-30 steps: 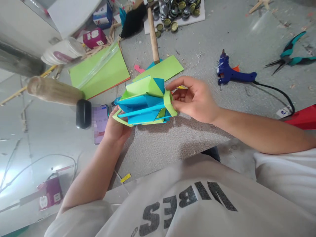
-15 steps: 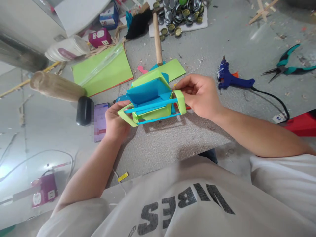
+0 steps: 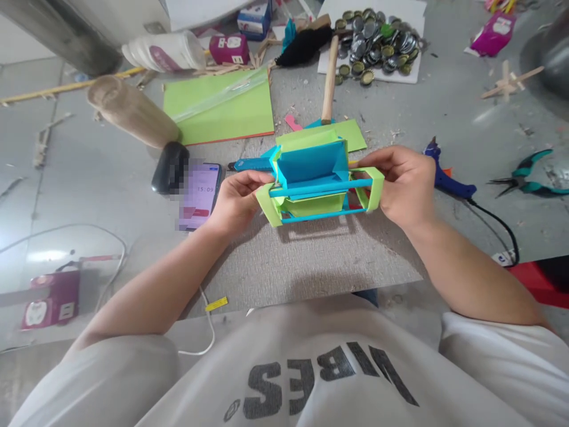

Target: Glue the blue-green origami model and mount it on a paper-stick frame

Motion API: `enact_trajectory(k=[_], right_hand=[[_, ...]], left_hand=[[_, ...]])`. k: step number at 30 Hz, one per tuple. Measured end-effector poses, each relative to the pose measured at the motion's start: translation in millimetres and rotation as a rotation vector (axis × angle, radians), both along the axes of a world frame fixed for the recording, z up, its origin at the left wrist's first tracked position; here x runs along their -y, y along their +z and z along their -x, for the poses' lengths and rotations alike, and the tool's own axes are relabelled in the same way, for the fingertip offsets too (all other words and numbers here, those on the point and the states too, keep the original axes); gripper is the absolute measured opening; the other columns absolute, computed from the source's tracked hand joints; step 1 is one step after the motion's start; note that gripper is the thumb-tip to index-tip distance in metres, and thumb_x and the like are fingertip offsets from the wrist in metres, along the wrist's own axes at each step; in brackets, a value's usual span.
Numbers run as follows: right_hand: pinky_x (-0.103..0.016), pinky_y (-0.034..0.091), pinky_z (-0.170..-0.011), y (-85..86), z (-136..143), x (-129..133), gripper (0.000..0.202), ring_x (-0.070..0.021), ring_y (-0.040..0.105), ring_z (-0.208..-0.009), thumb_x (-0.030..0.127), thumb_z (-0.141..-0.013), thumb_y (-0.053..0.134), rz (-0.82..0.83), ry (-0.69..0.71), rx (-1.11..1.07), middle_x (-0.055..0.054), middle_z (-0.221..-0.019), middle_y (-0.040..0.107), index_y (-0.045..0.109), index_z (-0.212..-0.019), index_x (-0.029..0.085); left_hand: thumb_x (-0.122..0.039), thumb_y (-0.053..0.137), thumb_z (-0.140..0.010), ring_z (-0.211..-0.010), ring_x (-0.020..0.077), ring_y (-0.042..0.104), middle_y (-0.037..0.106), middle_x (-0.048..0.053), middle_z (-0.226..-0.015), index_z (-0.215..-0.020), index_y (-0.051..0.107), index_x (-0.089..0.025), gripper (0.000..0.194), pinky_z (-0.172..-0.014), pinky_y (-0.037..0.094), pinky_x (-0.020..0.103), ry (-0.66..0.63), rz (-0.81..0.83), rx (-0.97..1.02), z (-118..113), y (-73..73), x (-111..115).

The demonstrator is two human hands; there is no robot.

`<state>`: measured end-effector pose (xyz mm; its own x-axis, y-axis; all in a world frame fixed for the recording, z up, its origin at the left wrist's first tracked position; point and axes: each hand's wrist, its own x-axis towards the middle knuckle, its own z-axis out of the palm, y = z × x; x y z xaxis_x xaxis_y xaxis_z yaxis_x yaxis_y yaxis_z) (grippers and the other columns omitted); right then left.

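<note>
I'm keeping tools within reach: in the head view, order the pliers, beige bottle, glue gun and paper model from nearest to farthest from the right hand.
From the right hand:
1. Paper model, at its fingers, held between both hands
2. Glue gun, just to its right
3. Pliers, farther right, past the glue gun
4. Beige bottle, far across to the left

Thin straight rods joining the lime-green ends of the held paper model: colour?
Bright blue straight rods; best seen in the head view.

My pale grey-white T-shirt (image 3: pixel 200 382), loose short sleeves (image 3: pixel 120 370), chunky black capitals (image 3: pixel 300 381) spelling VIBES (upside down from up here), a small ringed mark (image 3: pixel 232 410) beside the S, dark-blue legwear (image 3: pixel 368 296) peeking below.
</note>
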<state>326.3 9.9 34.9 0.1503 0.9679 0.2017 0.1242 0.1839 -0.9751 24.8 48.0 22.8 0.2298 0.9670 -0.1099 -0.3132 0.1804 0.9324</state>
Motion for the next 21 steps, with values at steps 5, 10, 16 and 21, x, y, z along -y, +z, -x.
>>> enact_trajectory(k=[5, 10, 16, 21], right_hand=[[-0.035, 0.07, -0.062, 3.3, 2, -2, 0.049, -0.0186, 0.078, -0.069, 0.068, -0.073, 0.108, -0.017, 0.034, -0.016, -0.003, -0.082, 0.083, 0.086, -0.085, 0.026], [-0.029, 0.067, -0.062, 1.9, 4, -8, 0.048, -0.0144, 0.073, -0.068, 0.062, -0.075, 0.107, 0.198, 0.178, -0.048, -0.002, -0.08, 0.08, 0.081, -0.082, 0.022], [-0.025, 0.064, -0.053, 4.3, -2, -8, 0.057, -0.0157, 0.076, -0.062, 0.056, -0.061, 0.114, 0.455, 0.313, -0.178, 0.0, -0.072, 0.078, 0.079, -0.09, 0.021], [-0.026, 0.068, -0.058, 12.7, -7, -5, 0.056, -0.0168, 0.079, -0.066, 0.048, -0.058, 0.118, 0.516, 0.362, -0.263, -0.005, -0.077, 0.082, 0.08, -0.086, 0.017]], left_hand=[[-0.034, 0.114, -0.059, -0.068, 0.0163, 0.079, 0.086, 0.002, -0.081, -0.077, 0.086, -0.021, 0.036, -0.066, 0.069, 0.028, -0.035, 0.028, -0.008, 3, -0.1, 1], [-0.026, 0.107, -0.068, -0.064, 0.0131, 0.074, 0.077, 0.0, -0.069, -0.073, 0.082, -0.019, 0.026, -0.069, 0.069, 0.027, -0.079, 0.129, 0.011, 4, -1.3, 0], [-0.032, 0.103, -0.071, -0.055, 0.0105, 0.061, 0.068, -0.001, -0.062, -0.063, 0.069, -0.02, 0.037, -0.058, 0.064, 0.028, -0.106, 0.174, -0.035, 6, -1.9, -6], [-0.038, 0.114, -0.054, -0.053, 0.0128, 0.058, 0.072, 0.002, -0.062, -0.07, 0.077, -0.02, 0.044, -0.049, 0.055, 0.028, -0.184, 0.176, -0.114, 11, -1.2, -11]])
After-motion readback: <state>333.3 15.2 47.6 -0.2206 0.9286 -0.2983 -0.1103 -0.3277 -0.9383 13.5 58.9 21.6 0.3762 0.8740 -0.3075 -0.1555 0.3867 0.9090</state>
